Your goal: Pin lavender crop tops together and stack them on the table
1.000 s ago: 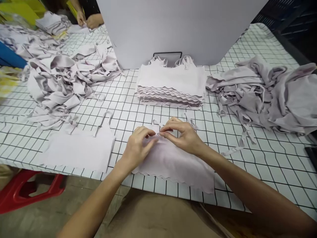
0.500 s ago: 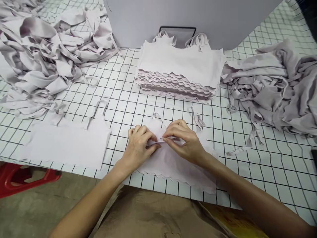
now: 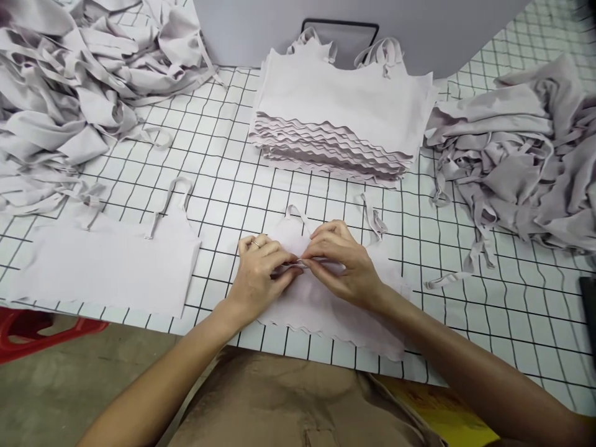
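A pale lilac strappy top [image 3: 335, 316] lies flat in front of me, its wavy hem toward the table's front edge. My left hand [image 3: 261, 273] pinches a raised fold near the middle of its neckline; a ring is on one finger. Fingertip to fingertip with it, my right hand [image 3: 344, 261] pinches the same fold. A tiny pale piece shows between the fingertips, too small to name. One thin strap loops up behind my hands, and the other lies to the right. Another matching top [image 3: 107, 267] is spread out on the left.
A neat stack of matching tops [image 3: 344, 93] stands at the back against a grey panel [image 3: 261, 31]. Crumpled garments are heaped at left [image 3: 69, 93] and right [image 3: 516, 161]. The checked tablecloth [image 3: 209, 155] covers the table; a red stool [image 3: 46, 332] is below left.
My fingertips have drawn closer together on the fold, and the small pale piece is now more covered. The view has shifted slightly; the garments around have not been moved.
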The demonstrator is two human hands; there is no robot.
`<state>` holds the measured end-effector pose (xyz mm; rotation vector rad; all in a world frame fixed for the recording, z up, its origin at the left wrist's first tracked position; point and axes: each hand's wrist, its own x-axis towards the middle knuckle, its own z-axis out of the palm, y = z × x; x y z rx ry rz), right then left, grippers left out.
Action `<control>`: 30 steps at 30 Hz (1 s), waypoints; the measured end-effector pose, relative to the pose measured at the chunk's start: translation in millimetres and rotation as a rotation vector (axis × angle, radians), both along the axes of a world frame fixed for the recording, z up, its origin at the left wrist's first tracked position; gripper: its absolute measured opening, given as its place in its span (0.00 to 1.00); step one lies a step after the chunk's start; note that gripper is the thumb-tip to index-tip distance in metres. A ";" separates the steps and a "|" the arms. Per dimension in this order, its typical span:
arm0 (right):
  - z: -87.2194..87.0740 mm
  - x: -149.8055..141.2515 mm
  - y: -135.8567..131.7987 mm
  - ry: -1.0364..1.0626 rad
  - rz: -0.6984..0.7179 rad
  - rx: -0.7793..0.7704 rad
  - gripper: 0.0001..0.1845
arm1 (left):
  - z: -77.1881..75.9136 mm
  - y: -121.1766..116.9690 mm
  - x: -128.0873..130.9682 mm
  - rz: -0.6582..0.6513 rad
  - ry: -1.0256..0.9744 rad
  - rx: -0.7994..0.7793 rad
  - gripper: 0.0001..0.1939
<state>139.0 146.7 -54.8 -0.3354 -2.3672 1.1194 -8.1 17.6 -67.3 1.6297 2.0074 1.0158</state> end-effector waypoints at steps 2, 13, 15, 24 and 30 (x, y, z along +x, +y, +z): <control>0.1 0.8 -0.4 -0.001 0.003 -0.004 0.06 | 0.0 -0.1 0.6 0.002 0.011 0.014 0.03; -4.2 3.2 -1.1 -0.027 0.028 -0.001 0.06 | 0.9 0.4 1.1 -0.009 0.057 0.015 0.05; -2.8 3.4 -0.9 -0.027 0.023 -0.021 0.07 | 0.9 0.6 0.9 -0.009 0.056 0.008 0.05; -5.2 3.7 -0.6 -0.032 0.038 -0.022 0.06 | -0.7 -0.4 0.8 -0.022 0.061 0.036 0.05; -5.5 4.2 0.8 -0.045 0.044 0.010 0.06 | -0.7 -1.0 0.6 -0.017 0.057 0.018 0.05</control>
